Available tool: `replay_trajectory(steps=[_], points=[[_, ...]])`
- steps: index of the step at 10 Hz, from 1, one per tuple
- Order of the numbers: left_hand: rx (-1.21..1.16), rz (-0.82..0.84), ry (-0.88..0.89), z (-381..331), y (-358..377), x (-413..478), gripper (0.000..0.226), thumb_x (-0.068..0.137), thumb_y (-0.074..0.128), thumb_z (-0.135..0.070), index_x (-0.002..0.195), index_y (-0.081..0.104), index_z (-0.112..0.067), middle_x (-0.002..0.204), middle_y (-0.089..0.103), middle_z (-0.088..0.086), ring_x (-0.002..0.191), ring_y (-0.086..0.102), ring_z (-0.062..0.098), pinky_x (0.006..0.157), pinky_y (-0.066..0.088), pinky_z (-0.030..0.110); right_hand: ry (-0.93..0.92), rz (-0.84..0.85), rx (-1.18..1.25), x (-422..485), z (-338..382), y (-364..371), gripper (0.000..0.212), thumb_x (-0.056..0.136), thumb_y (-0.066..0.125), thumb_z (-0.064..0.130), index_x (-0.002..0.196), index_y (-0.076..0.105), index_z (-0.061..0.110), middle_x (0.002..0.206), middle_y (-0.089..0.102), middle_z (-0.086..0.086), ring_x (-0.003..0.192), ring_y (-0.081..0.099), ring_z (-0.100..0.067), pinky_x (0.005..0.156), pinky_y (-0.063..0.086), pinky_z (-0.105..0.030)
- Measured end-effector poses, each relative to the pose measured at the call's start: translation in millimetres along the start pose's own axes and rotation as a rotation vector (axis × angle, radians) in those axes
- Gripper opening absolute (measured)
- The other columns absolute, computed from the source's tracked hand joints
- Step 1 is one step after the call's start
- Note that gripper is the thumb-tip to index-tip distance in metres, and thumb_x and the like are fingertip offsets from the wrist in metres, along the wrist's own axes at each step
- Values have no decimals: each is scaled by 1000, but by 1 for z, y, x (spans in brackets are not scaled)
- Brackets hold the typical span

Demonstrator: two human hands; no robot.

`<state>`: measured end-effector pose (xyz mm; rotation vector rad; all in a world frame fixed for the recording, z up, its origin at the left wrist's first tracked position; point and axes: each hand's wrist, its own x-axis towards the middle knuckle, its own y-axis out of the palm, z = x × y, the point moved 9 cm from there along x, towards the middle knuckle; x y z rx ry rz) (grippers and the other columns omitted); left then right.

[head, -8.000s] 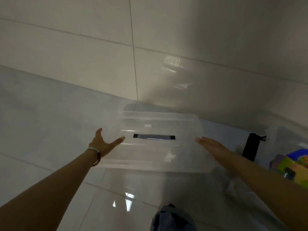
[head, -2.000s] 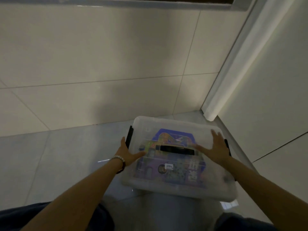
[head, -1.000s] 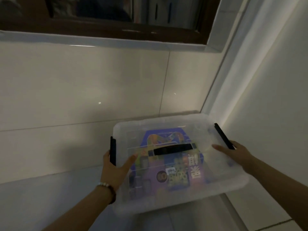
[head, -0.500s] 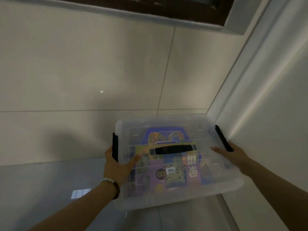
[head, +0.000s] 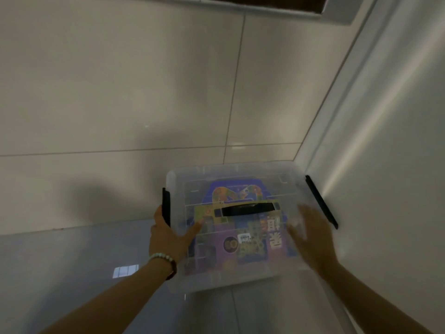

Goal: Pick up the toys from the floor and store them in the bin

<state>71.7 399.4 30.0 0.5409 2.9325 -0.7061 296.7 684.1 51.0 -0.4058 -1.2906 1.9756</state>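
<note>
From the head camera, a clear plastic storage bin (head: pixel 240 278) with its lid on sits low in the corner where the glossy tiled wall (head: pixel 120 92) meets a plain white wall (head: pixel 385 165). Whether its base rests on the shiny grey floor (head: pixel 60 273) cannot be told.

A black carry handle (head: pixel 248 209) lies flat across the middle of the lid. A black left latch (head: pixel 166 208) and a black right latch (head: pixel 321 201) sit on the short sides.

Colourful toy boxes (head: pixel 255 247) show through the lid, packed flat inside the bin. One has a blue arched top with bright cartoon shapes, and another is purple and yellow. The purple box carries large pale Chinese characters (head: pixel 273 235) turned sideways and too blurred to read. A small white barcode sticker (head: pixel 244 237) sits beside a round dark-and-gold emblem (head: pixel 230 244). No brand name is legible.

The left hand (head: pixel 168 237) clamps the bin's left edge just below the left latch. Its thumb lies on the lid, and the other fingers are hidden round the side. A bracelet of pale beads (head: pixel 161 257) circles that wrist.

The right hand (head: pixel 313 242) is smeared by motion blur over the right part of the lid, fingers straight and spread, gripping nothing. Whether it touches the lid cannot be told.

A bright window reflection (head: pixel 125 271) lies on the floor to the left, and a dark window frame (head: pixel 265 2) crosses the top edge.
</note>
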Motion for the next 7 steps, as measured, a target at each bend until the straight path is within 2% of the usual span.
replay_trajectory(steps=[1, 2, 3, 4, 5, 6, 7], points=[[58, 14, 37, -4, 3, -1, 113, 60, 73, -59, 147, 12, -21, 141, 37, 14, 122, 46, 34, 100, 44, 50, -183, 150, -100, -23, 44, 36, 81, 78, 3, 79, 144, 22, 37, 156, 10, 11, 144, 3, -9, 117, 0, -33], [332, 30, 148, -10, 5, -7, 114, 69, 63, -63, 149, -2, -16, 155, 11, 9, 135, 30, 33, 108, 35, 47, -146, 184, -166, -25, 47, 46, 70, 83, 10, 74, 145, 12, 43, 158, -3, 10, 146, -7, -10, 119, -4, -37], [547, 44, 182, -13, 10, -11, 114, 72, 51, -72, 148, -10, -13, 157, -4, 10, 139, 24, 33, 110, 31, 43, -115, 201, -197, -23, 42, 45, 68, 82, 15, 69, 145, 11, 44, 158, -3, 10, 146, -6, -11, 117, -6, -36], [693, 155, 121, -13, 10, -5, 112, 75, 44, -74, 147, -14, -11, 156, -9, 14, 142, 14, 33, 114, 22, 43, -89, 273, -286, -24, 45, 46, 61, 91, 22, 62, 146, 6, 41, 158, -5, 6, 146, -6, -14, 117, -4, -38], [765, 229, 156, -32, -5, -6, 97, 83, 36, -70, 147, -13, -17, 157, -11, 10, 144, 5, 31, 116, 13, 45, -30, 288, -243, -32, 69, 26, 60, 95, 24, 56, 148, 3, 36, 159, -5, 3, 147, 0, -18, 118, 3, -40], [834, 230, 265, -63, -34, -19, 88, 85, 30, -69, 148, -11, -23, 157, -8, 8, 144, 6, 29, 116, 12, 45, -67, 66, 33, -44, 130, -39, 54, 97, 35, 42, 147, 20, 28, 158, 9, 0, 144, 18, -19, 117, 18, -34], [899, 210, 390, -91, -70, -46, 83, 87, 28, -67, 148, -9, -25, 158, -6, 3, 145, 4, 25, 116, 8, 45, -37, -100, 425, -74, 192, -132, 51, 97, 40, 34, 145, 27, 23, 157, 12, 7, 144, 17, -12, 111, 15, -22]])
